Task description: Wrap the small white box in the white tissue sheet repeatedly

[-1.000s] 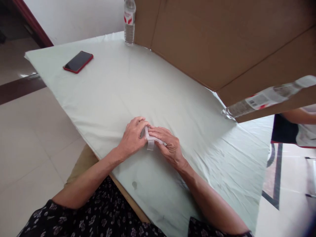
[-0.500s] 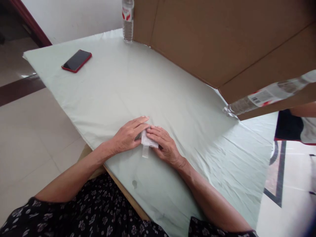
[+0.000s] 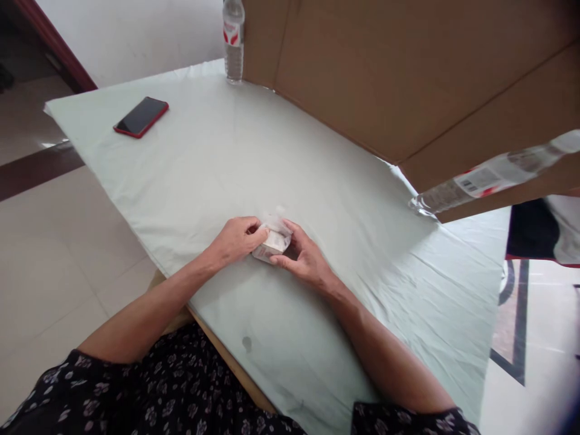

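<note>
Both my hands meet near the front edge of the table, over the pale green cloth [image 3: 217,157]. Between them is a small folded white packet [image 3: 273,240], lifted a little off the cloth and tilted. My left hand [image 3: 236,240] pinches its left end with curled fingers. My right hand [image 3: 302,257] wraps its fingers round the right side and underside. What the packet is made of I cannot make out.
A red-cased phone [image 3: 141,116] lies at the far left of the table. One water bottle [image 3: 234,39] stands at the back beside a large cardboard sheet [image 3: 408,78]; another bottle [image 3: 493,175] lies against it at right. Another person's dark clothing [image 3: 532,232] shows at far right.
The white piece lay flat under my pressing fingers with a strip sticking out; now it is folded smaller and both hands have lifted it off the cloth.
</note>
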{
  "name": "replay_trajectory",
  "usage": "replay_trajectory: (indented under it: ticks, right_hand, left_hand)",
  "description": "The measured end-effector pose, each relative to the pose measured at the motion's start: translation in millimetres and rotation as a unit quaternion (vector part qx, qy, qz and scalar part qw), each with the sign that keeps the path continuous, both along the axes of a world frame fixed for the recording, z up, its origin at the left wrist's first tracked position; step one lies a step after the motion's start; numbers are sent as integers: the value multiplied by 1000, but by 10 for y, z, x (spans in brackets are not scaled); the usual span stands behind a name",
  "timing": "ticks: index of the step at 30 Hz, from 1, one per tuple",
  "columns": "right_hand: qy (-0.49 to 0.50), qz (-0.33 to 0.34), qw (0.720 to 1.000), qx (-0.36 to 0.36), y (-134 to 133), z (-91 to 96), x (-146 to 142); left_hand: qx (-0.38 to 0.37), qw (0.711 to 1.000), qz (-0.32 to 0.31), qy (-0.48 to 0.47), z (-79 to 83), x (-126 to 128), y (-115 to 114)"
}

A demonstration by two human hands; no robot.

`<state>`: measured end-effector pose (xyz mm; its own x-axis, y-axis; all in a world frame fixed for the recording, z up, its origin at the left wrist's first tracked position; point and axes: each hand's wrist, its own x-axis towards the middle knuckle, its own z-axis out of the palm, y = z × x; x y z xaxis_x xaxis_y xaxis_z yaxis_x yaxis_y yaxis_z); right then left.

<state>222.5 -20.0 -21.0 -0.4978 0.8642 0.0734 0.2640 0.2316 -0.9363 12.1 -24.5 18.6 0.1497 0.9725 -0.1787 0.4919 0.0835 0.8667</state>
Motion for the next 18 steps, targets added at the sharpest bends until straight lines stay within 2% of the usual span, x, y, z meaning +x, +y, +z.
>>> replay_trajectory:
  ticks: [2,3,5,7,9,14,18]
  right_hand:
    - [16,-16,999,-32,7,-33,-35]
    - [22,-19,999,-45,12,-35,-46]
    - [28,-15,998,-57,25,-21,-55]
    - [30,-6,998,-55,46,-4,-48]
    - [29,-7,999,-43,71,-4,-36]
    - [-2,-52,999,-2,140,-64,-10]
    - [11,-56,998,-6,170,-82,4]
  left_hand:
    - [63,997,5,39,1,-9,24]
    - [72,997,-3,20,-3,-15,33]
    - [36,995,-37,-91,-22,-26,44]
    - [-21,975,-67,-210,-56,-32,44]
    - [-52,960,-66,-266,-101,-31,36]
    - [-75,952,-12,-296,-187,-17,19]
    - [-86,953,11,-289,-206,-5,18]
